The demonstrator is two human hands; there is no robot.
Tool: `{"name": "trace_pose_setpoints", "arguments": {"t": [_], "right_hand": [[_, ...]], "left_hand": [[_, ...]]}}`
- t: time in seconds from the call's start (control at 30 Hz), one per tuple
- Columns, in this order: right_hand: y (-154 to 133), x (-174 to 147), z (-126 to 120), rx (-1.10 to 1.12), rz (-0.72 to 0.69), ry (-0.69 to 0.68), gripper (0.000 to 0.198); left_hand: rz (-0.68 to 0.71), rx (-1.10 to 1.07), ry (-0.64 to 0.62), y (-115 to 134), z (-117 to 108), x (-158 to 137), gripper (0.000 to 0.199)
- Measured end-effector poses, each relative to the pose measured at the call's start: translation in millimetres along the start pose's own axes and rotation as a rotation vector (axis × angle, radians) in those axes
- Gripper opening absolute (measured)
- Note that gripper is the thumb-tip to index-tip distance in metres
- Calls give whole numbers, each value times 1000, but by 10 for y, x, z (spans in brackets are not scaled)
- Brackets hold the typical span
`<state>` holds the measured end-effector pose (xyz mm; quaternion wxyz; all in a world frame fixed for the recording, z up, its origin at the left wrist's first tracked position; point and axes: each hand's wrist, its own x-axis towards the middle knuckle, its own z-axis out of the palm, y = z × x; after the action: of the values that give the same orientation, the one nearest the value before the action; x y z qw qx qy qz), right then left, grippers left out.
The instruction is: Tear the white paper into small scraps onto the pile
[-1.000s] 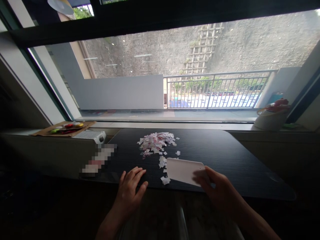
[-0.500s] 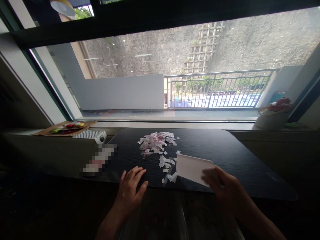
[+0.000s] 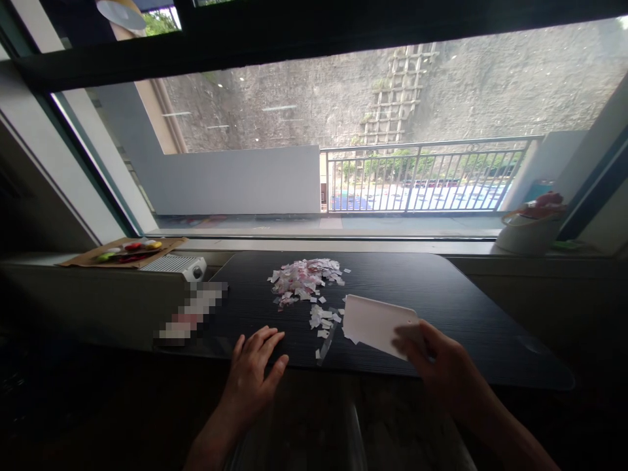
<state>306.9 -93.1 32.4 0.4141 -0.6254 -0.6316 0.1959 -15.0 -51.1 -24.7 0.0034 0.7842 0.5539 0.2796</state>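
My right hand (image 3: 441, 353) grips the right end of a flat white card (image 3: 375, 325), tilted low over the dark table (image 3: 422, 278). The card's left edge is beside a few small white paper scraps (image 3: 321, 317), and one scrap pokes out under its lower left corner. A clear strip (image 3: 328, 343) lies among these scraps. Farther back is a larger heap of white and pinkish paper scraps (image 3: 304, 278). My left hand (image 3: 258, 366) is open near the table's front edge, fingers spread, holding nothing.
A white slatted device with a knob (image 3: 179, 267) and a brown board with colourful pieces (image 3: 125, 252) stand on the left ledge. A blurred-out item (image 3: 191, 317) lies at the table's left. A white container (image 3: 527, 232) stands at the right by the window (image 3: 294, 118).
The card has shifted slightly up and left, and scraps by its lower left corner are now mostly hidden. My left hand stays nearly in place; the view has shifted slightly.
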Motion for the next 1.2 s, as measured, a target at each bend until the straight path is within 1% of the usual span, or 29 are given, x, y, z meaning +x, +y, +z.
{"name": "trace_pose_setpoints", "arguments": {"t": [0.2,0.27,0.37,0.43,0.57,0.67,0.73,0.87,0.97,1.1,1.2], "right_hand": [[-15,160,114,209,79,67,22],[-13,209,156,297,98,36,23],[-10,220,181,470,144,-45,27],[-9,202,177,528,173,-88,30],[-24,171,176,567,197,-120,30],[-48,168,204,583,190,-128,28],[-52,172,219,571,170,-99,26],[-11,198,218,494,162,8,26],[17,235,228,425,161,28,25],[2,292,282,475,171,-24,27],[-10,328,311,537,188,-111,31]], "left_hand": [[11,-2,19,-7,10,-4,36],[9,-10,22,-9,13,-6,36],[3,-22,15,-2,8,-7,36],[2,-27,6,9,-2,-6,36],[-10,-23,-13,26,-20,-4,36],[-16,-17,-23,29,-25,1,37],[-16,-18,-29,30,-25,4,37],[-13,-22,-31,32,-23,5,37],[-10,-21,-24,32,-23,5,36],[-5,-17,-19,25,-20,2,36],[7,-9,-6,21,-18,-4,35]]}}
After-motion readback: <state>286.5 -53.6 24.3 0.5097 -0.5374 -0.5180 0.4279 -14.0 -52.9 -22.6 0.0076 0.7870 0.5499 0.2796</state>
